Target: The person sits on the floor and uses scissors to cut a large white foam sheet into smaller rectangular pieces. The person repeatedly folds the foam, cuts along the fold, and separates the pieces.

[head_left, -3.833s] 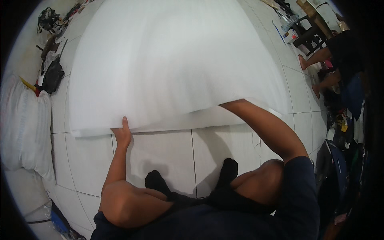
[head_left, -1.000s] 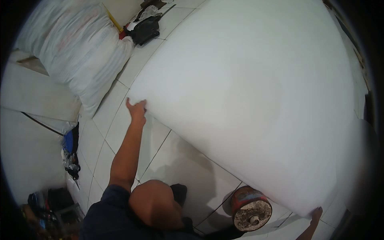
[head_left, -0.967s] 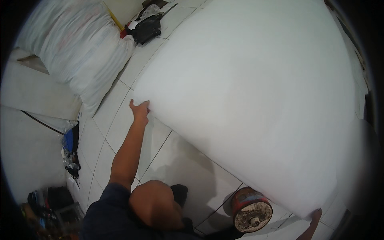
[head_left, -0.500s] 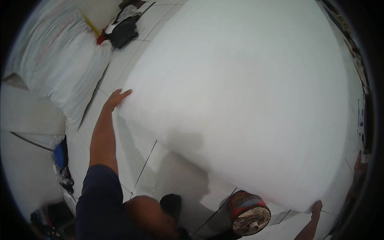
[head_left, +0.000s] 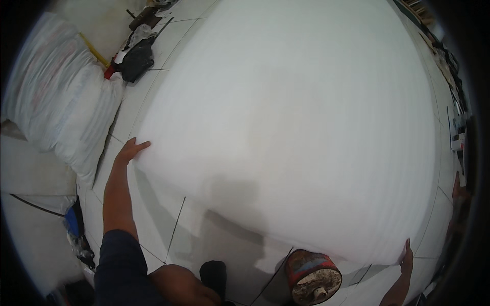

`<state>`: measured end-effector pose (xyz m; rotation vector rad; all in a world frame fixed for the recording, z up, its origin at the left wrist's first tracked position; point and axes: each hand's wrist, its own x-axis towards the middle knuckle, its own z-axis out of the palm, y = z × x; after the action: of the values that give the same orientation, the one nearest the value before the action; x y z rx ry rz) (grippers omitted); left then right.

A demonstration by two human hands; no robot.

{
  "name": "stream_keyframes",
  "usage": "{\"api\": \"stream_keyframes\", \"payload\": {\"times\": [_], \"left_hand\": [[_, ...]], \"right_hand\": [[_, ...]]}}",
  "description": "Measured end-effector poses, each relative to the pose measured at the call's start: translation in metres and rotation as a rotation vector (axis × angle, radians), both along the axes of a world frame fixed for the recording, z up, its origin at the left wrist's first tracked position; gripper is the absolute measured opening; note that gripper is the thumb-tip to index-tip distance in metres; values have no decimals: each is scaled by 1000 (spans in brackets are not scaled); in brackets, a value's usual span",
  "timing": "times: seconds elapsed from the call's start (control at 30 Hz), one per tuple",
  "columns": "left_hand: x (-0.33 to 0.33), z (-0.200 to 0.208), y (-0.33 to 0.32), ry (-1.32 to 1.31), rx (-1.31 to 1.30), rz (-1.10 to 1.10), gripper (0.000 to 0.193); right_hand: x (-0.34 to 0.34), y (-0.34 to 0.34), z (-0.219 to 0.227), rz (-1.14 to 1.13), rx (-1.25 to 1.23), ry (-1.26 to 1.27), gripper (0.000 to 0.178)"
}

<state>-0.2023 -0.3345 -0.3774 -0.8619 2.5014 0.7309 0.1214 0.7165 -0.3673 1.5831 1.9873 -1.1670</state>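
A big, soft-looking white sheet [head_left: 306, 127], perhaps foam or padding, spreads in front of me over the tiled floor. At its near left corner my left hand [head_left: 131, 150] pinches the edge, thumb on top and the other fingers partly hidden. My right hand [head_left: 407, 258] holds the near right corner, its fingers pointing up along the side edge; its grip is partly hidden. Between my hands the near edge casts a shadow on the tiles. Beside that edge stands a worn, reddish round can [head_left: 314, 278] with a crusted top and a small stub.
A full white sack [head_left: 66, 102] lies at the left. Near it are a black dustpan-like thing [head_left: 137, 60] and a yellow stick [head_left: 94, 50]. My knee [head_left: 178, 285] and dark-covered foot [head_left: 213, 278] are at the bottom. Assorted items [head_left: 459, 143] line the right side.
The view has turned slightly, so the sack and my left hand appear lower and farther left. My right hand appears a little higher, its fingers straighter. Both hands stay at the sheet's corners.
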Motion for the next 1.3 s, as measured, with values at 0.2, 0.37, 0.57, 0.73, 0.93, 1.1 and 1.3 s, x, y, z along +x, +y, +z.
{"api": "stream_keyframes", "payload": {"times": [0.2, 0.37, 0.57, 0.73, 0.93, 1.1, 1.3], "left_hand": [[10, -7, -15, 37, -157, -69, 90], [0, -24, 28, 85, -35, -130, 100], [32, 1, -9, 286, -690, -266, 113], [107, 20, 239, 516, -145, -1080, 97], [156, -23, 282, 467, -240, -1361, 84], [166, -30, 281, 542, -231, -1356, 72], [167, -33, 280, 571, -249, -1358, 69]], "right_hand": [[-4, 4, -12, 40, -45, 0, 98], [32, 56, -7, 111, 405, -105, 100], [-8, 20, -46, 144, 198, -100, 118], [18, 34, -35, 78, 318, -154, 121], [21, 32, -39, 120, 656, -101, 117], [-25, -109, 25, 548, 1184, 456, 55], [-3, -338, 84, 1638, 375, 810, 43]]}}
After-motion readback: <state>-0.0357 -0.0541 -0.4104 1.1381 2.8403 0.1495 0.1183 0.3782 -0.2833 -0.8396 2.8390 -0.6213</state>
